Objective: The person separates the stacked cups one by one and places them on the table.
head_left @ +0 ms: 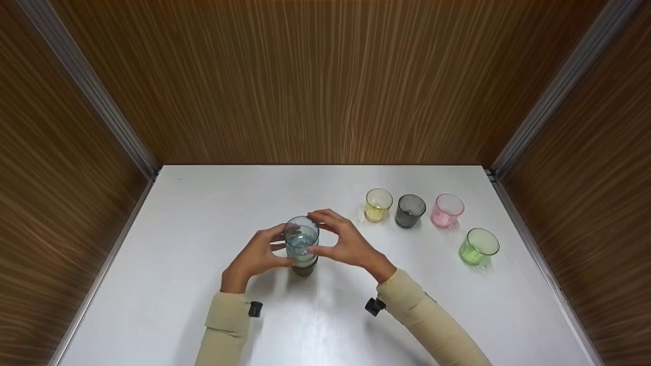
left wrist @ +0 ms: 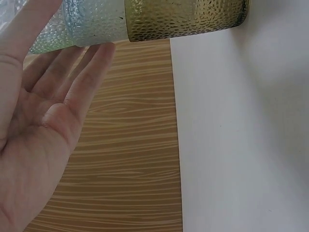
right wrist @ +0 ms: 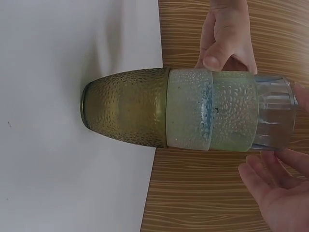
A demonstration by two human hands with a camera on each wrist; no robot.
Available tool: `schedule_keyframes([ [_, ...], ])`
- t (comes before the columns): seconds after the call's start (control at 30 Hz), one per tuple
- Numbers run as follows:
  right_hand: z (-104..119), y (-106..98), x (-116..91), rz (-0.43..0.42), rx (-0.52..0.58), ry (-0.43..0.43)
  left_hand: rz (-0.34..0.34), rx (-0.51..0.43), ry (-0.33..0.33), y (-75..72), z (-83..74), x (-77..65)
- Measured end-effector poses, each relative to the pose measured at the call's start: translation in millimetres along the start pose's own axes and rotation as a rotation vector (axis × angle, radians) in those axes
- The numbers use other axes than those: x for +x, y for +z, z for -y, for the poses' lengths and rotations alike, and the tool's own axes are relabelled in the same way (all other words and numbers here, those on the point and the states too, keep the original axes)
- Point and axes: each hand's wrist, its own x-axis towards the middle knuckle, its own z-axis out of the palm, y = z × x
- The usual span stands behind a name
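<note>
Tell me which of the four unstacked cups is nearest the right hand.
The yellow cup, leftmost of the four in the head view; the grey cup, pink cup and green cup stand farther from the right hand.

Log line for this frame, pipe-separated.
left hand: beside stack | right hand: holds top glass | stack: upright, amber glass lowest | to the right: yellow glass, gray glass, pink glass, green glass

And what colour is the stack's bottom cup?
Bottom cup: yellowish brown, clearest in the right wrist view.
</note>
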Motion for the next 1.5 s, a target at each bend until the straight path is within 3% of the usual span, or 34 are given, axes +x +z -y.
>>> schedule_keyframes([
  [0.27,-0.7,5.2,2.6,-0.008,0.015,0.032,-0.005,0.026,-0.012,0.5,-1.3,0.5],
  [0.5,-0.6,7.5,4.7,-0.022,-0.006,0.010,0.005,-0.017,0.005,0.3,-0.7,-0.6],
  [1.5,-0.6,11.1,0.1,-0.057,-0.103,-0.030,0.020,-0.016,0.001,2.2,0.7,0.5],
])
